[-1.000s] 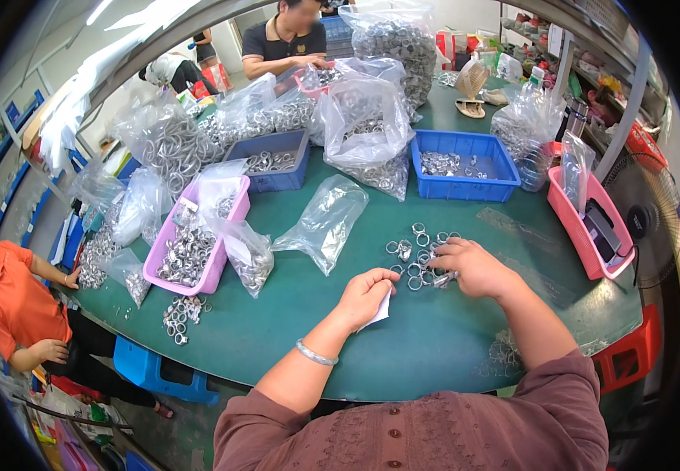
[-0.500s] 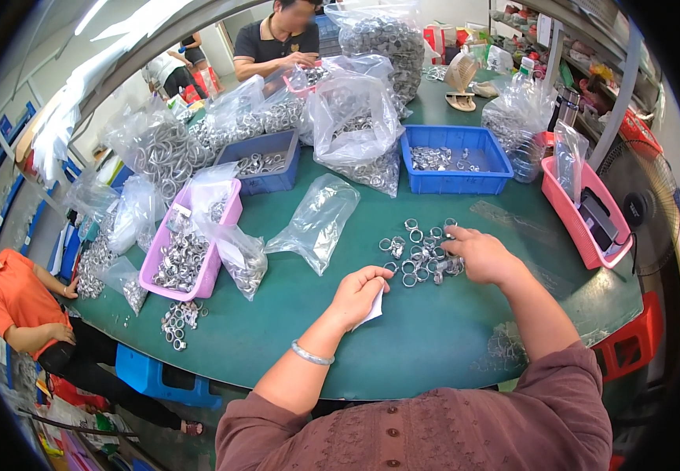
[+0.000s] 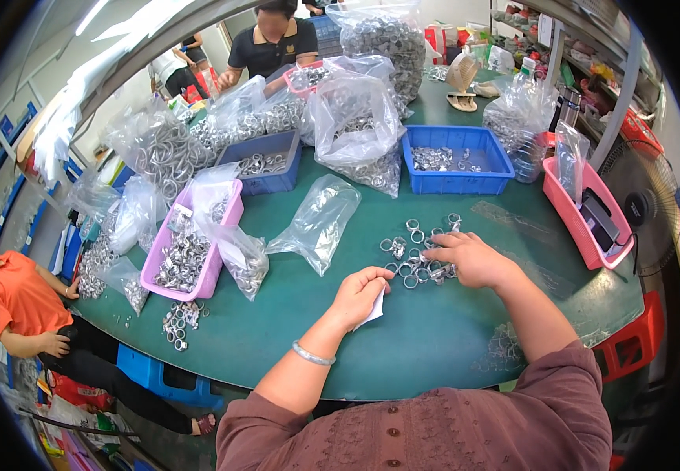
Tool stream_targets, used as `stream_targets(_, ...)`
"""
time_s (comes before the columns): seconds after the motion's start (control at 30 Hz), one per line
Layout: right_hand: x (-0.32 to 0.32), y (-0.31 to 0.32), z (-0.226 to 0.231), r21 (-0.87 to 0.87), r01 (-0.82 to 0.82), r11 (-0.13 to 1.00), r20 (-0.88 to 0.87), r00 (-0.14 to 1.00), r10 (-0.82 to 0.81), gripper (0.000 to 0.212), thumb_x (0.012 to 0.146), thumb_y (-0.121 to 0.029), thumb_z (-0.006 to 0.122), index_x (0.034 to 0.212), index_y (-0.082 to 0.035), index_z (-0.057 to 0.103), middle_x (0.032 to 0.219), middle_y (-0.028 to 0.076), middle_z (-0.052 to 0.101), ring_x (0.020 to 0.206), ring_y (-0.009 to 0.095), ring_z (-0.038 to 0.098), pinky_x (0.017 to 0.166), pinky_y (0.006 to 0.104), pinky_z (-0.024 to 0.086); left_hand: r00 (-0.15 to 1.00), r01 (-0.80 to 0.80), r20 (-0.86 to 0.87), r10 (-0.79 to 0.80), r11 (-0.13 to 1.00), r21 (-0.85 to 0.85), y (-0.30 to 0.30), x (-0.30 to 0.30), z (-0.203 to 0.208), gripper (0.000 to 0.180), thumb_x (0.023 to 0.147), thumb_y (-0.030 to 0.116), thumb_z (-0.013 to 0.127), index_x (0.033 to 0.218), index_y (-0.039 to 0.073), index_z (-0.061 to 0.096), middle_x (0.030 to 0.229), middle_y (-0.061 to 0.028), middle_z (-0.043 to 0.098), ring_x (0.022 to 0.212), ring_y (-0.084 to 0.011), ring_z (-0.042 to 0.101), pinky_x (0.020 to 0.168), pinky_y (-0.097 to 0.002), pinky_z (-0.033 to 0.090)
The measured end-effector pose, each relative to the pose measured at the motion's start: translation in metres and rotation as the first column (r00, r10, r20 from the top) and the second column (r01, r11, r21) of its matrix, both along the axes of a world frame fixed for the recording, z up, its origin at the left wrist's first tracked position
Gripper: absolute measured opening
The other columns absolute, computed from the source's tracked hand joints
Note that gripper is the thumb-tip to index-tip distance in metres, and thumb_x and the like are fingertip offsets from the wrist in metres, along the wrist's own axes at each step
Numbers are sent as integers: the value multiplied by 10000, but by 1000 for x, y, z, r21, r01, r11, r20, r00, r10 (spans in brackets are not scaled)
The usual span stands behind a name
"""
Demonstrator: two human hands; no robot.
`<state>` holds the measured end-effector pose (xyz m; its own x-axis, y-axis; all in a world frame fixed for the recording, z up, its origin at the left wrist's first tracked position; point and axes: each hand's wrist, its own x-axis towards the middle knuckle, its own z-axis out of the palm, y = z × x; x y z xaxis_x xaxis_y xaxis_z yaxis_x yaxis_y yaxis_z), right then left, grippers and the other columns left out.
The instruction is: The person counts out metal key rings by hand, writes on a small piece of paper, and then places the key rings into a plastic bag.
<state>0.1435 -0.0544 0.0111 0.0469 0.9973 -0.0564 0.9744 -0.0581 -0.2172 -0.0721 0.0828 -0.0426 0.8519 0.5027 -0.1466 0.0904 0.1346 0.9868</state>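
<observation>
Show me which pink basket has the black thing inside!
The pink basket on the far right, past the right hand. A dark boxy thing lies inside; the left pink-purple basket and back pink tray hold metal pieces instead.

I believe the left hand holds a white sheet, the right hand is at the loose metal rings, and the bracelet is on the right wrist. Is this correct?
Not entirely: the head view shows the bracelet on the left wrist, not the right. The left hand does hold a white sheet, and the right hand is at the loose metal rings.
</observation>
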Motion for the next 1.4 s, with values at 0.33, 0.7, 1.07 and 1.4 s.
stream_targets(0.33, -10, -2, 3, -44, -129, 991, -37, 991, 128, 542, 714, 58, 528, 1202, -168, 592, 1369, 107, 436, 1286, 298, 375, 1033, 443, 321, 1000, 12, -6, -12, 1000, 6, 0, 0, 0, 235, 908, 100, 456, 1065, 27, 616, 850, -7, 610, 676, -37, 502, 591, -170, 397)
stream_targets(0.7, -8, -7, 0, -34, -111, 993, -46, 993, 109, 429, 695, 46, 527, 1092, -58, 649, 1301, 110, 506, 1244, 299, 419, 1026, 410, 345, 1000, 11, 2, -11, 999, 42, 1, 1, -3, 221, 903, 115, 477, 1047, 22, 616, 822, -11, 604, 663, -50, 510, 579, -201, 424)
stream_targets(1.07, -9, -16, -6, 89, -64, 994, -90, 993, 72, 297, 683, 59, 523, 941, -46, 628, 1062, 126, 540, 1006, 310, 523, 864, 390, 447, 1000, 18, 7, -18, 999, 47, 2, 1, -4, 234, 892, 122, 475, 1045, 13, 616, 826, -13, 609, 665, -51, 514, 583, -203, 426)
stream_targets(1.4, 0, -21, -10, 55, 144, 988, 11, 989, -145, 236, 689, 36, 532, 901, -46, 595, 946, 120, 545, 909, 334, 569, 763, 417, 480, 1000, 14, -17, -13, 999, 50, -2, 1, -3, 239, 895, 87, 462, 1063, 20, 618, 840, -12, 616, 668, -42, 505, 578, -179, 406)
